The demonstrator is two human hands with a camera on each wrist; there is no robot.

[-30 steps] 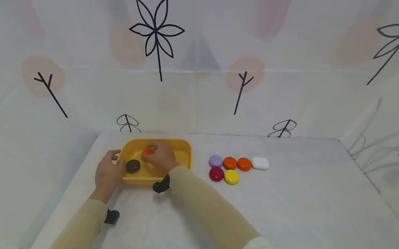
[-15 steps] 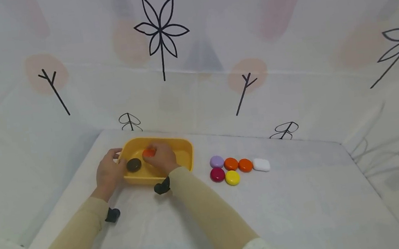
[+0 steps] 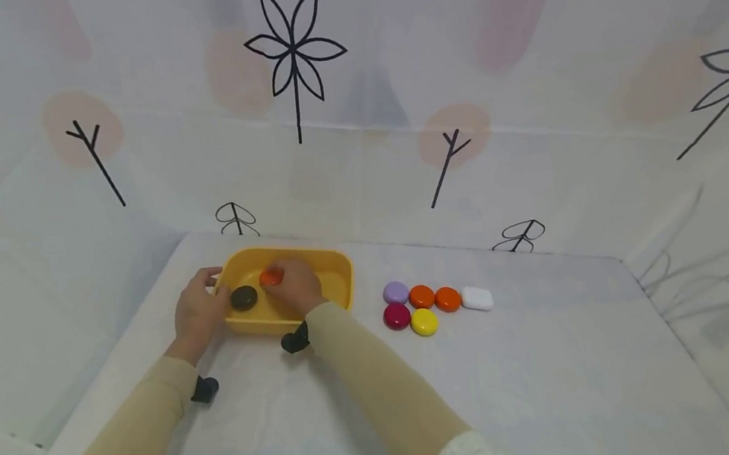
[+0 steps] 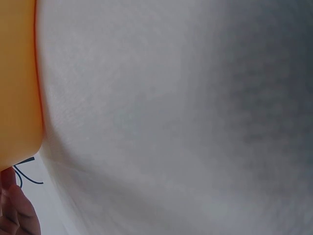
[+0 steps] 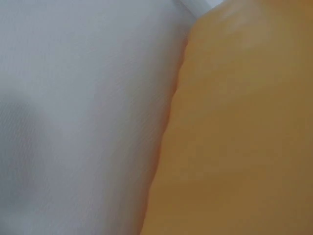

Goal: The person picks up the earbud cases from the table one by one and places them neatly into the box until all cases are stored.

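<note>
A yellow rectangular container (image 3: 337, 279) stands at the left of the white table. My left hand (image 3: 198, 310) grips its left rim, thumb at the edge and fingers round the outside. In the left wrist view, the fingers (image 4: 22, 208) appear beneath the container's wall (image 4: 17, 88). Inside the container, my right hand (image 3: 297, 288) pinches a glossy orange round piece (image 3: 270, 277). A dark brown round piece (image 3: 243, 297) lies left of it on the container's floor. The right wrist view has only the container's side (image 5: 239, 127) and white cloth; the right hand is hidden there.
Right of the container lie several glossy pieces: lilac (image 3: 395, 292), crimson (image 3: 397, 316), yellow (image 3: 425, 322), two orange, the nearer to the container being this orange piece (image 3: 422, 297), and a white rounded rectangle (image 3: 477, 299). A patterned cloth wall (image 3: 359, 175) rises behind the table.
The head view has shifted slightly. The orange piece was tilted between the right fingers, then lay flatter; the right hand stays at it. The left hand keeps its hold on the rim.
</note>
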